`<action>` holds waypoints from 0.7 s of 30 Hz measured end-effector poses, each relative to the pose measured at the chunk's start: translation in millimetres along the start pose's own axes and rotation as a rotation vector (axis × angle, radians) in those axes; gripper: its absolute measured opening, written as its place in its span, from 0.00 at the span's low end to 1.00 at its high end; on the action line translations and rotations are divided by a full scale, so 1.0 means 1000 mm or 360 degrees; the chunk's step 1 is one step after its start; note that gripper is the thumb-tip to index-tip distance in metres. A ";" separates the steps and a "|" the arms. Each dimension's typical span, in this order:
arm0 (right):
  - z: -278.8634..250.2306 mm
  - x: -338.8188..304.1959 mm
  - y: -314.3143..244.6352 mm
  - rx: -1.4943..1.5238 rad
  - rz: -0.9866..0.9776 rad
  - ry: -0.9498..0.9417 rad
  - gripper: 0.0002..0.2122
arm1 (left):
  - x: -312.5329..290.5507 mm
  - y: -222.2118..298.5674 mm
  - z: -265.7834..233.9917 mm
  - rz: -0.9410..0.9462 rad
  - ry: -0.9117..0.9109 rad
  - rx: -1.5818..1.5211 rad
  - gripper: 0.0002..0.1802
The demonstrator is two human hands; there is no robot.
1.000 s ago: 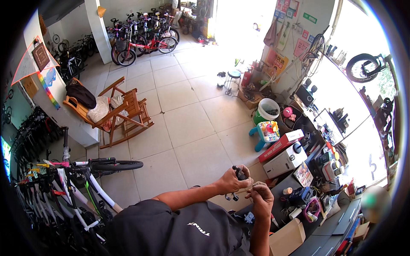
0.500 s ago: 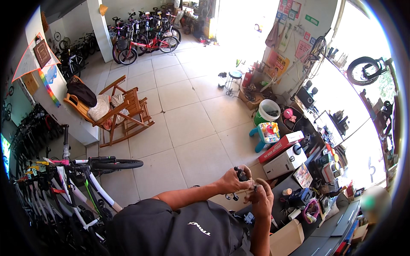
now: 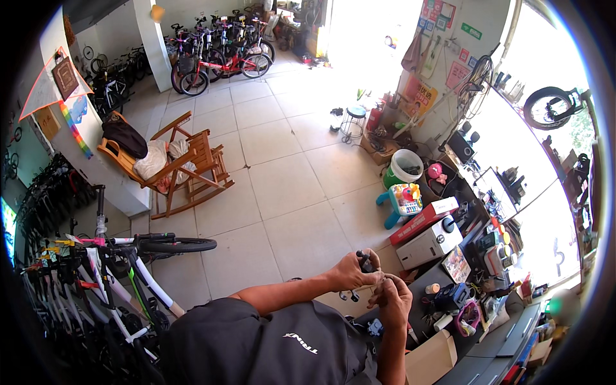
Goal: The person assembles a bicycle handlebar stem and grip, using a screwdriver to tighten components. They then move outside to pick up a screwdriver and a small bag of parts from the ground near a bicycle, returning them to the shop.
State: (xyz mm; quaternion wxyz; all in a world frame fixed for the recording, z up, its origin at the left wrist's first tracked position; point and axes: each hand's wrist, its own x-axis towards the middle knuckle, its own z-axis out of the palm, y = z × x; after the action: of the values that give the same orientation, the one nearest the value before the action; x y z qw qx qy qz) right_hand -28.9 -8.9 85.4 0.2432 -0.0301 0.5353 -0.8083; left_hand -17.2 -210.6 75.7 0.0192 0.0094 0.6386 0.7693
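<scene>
Fingers of the left hand [image 3: 351, 272] are seen, in the head view, closely curled around a small black part [image 3: 364, 262], whose upper end is left exposed above the thumb side. By the right hand [image 3: 393, 298], held just beside it, the fingers are kept bent and nearly closed, with their tips brought up to those of the left; whether anything small is pinched there cannot be told. Below the left hand, a curved dark piece [image 3: 355, 296] is shown; whether it is joined to the black part cannot be made out. Both hands are held in front of the dark shirt [image 3: 256, 340], near the edge of a dark workbench [image 3: 418, 280]. An open cardboard box [image 3: 431, 359] is placed to the right of the right forearm, and a pink basket [image 3: 468, 319] is set farther right. Beyond the hands, a white machine [image 3: 420, 249] with a black knob is positioned beside a red and white box [image 3: 420, 222]. To the left, a white-framed bicycle [image 3: 153, 284] is parked, and a wooden rocking chair [image 3: 202, 157] is draped with a white cloth [image 3: 151, 160].
</scene>
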 end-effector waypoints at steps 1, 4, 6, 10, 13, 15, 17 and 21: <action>-0.008 0.003 0.006 -0.0042 -0.0009 -0.0033 0.15 | 0.000 0.004 0.000 -0.0037 -0.0024 0.0023 0.17; -0.007 0.004 0.017 -0.0157 -0.0264 0.0031 0.13 | 0.003 -0.009 -0.001 -0.0026 -0.0079 -0.0065 0.16; 0.006 0.003 0.016 -0.0020 -0.0319 0.0072 0.12 | 0.003 -0.014 -0.001 -0.0017 -0.0096 -0.0141 0.15; 0.010 -0.004 -0.004 0.0173 0.0025 -0.0008 0.11 | 0.000 -0.007 0.000 -0.0033 -0.0106 -0.0200 0.15; -0.006 -0.001 0.007 0.0047 0.0044 -0.0042 0.13 | -0.001 -0.003 0.002 -0.0022 -0.0098 -0.0177 0.15; -0.007 0.001 0.010 -0.0050 -0.0135 -0.0002 0.13 | -0.001 -0.003 0.003 -0.0011 -0.0070 -0.0085 0.15; -0.003 0.001 0.008 -0.0121 -0.0285 0.0035 0.13 | 0.000 -0.003 0.005 0.0008 -0.0027 0.0067 0.16; -0.001 -0.001 0.000 -0.0284 -0.0398 0.0052 0.13 | 0.003 0.006 0.002 -0.0239 -0.0195 -0.0065 0.16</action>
State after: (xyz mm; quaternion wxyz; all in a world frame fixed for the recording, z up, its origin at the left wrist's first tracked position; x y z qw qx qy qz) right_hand -27.9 -7.5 84.8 0.1281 -0.1049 0.6009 -0.7820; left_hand -20.3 -209.7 82.2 0.1160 0.0083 0.6193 0.7765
